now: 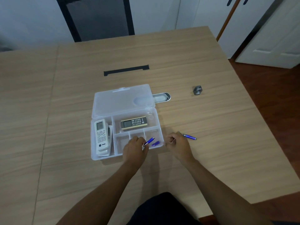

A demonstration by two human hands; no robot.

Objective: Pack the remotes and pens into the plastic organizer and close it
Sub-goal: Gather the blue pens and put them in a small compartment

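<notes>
The clear plastic organizer [103,157] lies open on the table, its lid [121,101] folded back. A white remote [102,135] rests in the left compartment and a dark gold-edged remote [134,122] in the upper one. My left hand [134,149] holds a blue pen [149,141] over the small front compartments. Another blue piece [155,143] lies in the right front compartment. My right hand [177,146] hovers beside the organizer's right front corner, fingers curled; whether it grips anything is unclear. A second blue pen [189,137] lies on the table just right of that hand.
A small grey metal object [197,90] sits at the right on the wooden table [211,119]. A metal cable grommet [162,97] shows behind the lid, a black slot [126,70] farther back. A black chair [97,18] stands at the far edge.
</notes>
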